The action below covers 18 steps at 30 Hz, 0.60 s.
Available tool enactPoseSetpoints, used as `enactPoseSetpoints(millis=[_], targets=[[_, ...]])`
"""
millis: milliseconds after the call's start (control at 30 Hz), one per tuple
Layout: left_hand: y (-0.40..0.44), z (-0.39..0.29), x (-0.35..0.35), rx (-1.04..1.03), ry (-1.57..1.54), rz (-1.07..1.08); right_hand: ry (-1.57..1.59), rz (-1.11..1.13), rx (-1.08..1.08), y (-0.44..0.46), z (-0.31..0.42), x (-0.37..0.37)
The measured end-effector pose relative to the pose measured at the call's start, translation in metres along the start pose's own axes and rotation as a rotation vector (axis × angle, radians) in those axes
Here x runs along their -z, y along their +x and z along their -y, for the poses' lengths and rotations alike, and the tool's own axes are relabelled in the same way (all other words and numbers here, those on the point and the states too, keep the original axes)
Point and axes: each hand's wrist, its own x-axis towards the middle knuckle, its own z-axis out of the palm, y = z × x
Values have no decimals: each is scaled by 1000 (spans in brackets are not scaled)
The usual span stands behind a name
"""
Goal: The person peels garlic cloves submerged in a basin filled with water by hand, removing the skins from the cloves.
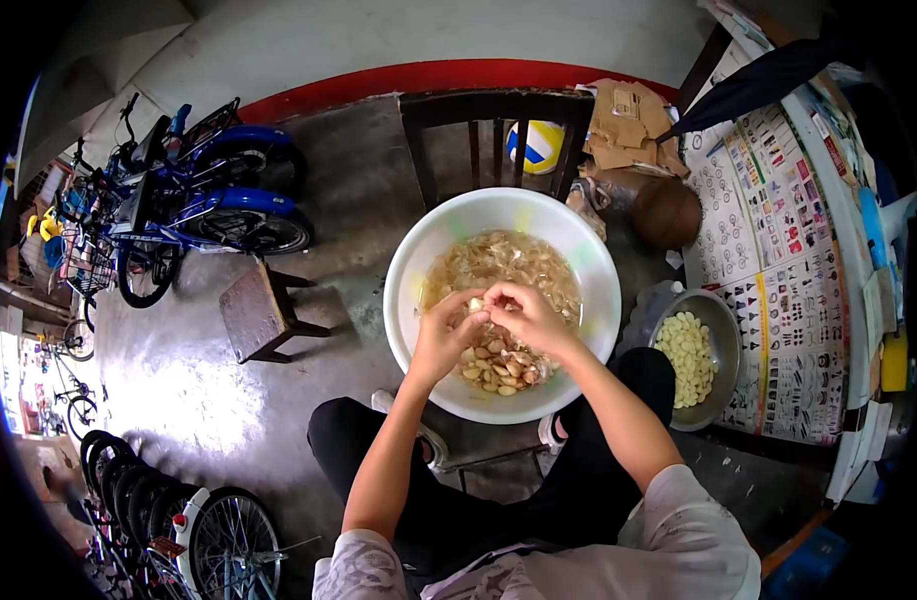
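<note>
Both my hands meet above a large white basin (407, 330) of water, where loose skins float and unpeeled garlic cloves (499, 372) lie heaped on the near side. My left hand (447, 332) pinches a pale garlic clove (477, 304) between thumb and fingers. From the other side, the fingertips of my right hand (527, 316) close on the same clove, which they partly cover. To the right, a metal bowl (727, 372) holds many peeled white cloves (689, 355).
The basin rests in front of a dark wooden chair (411, 150). A small wooden stool (251, 312) stands left, with blue bicycles (234, 205) beyond. A volleyball (537, 146), flattened cardboard (624, 120) and a brown ball (667, 213) are behind. Newspaper-like printed sheets (779, 290) cover the right side.
</note>
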Motion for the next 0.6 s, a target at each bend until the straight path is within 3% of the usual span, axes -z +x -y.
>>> enactPoseSetpoints(millis=[100,133,267,533,600], targets=[[-2,-2,6,-97,52,-41,89,68,-92,-1,12,2],[-1,-7,5,-168,36,-90,75,44,14,1,14,1],[-5,-17,3,-98,-92,-195,76,41,25,6,8,1],[-2,-17,5,-125,16,-200,204,-115,-23,6,27,-8],[-1,-16,4,-140,78,-212,55,-74,120,5,19,-4]])
